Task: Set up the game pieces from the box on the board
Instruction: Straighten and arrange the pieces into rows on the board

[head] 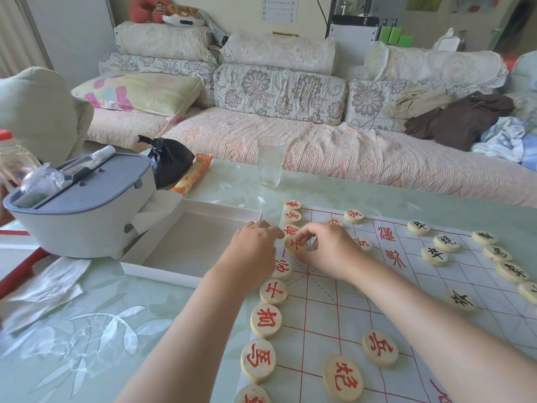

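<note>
So both the left hand [252, 249] and right hand [329, 249] pinch one round pale wooden piece with a red character [296, 245] on the left column of the white red-lined board [334, 311]. A shallow white cardboard box [151, 269] sits just beside the board's left edge, and a clear drinking glass [271, 161] stands well beyond on the pale green surface [116, 309].

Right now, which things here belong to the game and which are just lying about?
Job: board, white box, red piece at the fingertips, other red pieces, black pieces, left hand, right hand.
Lying about: glass, black bag, grey container, orange packet, papers.
</note>
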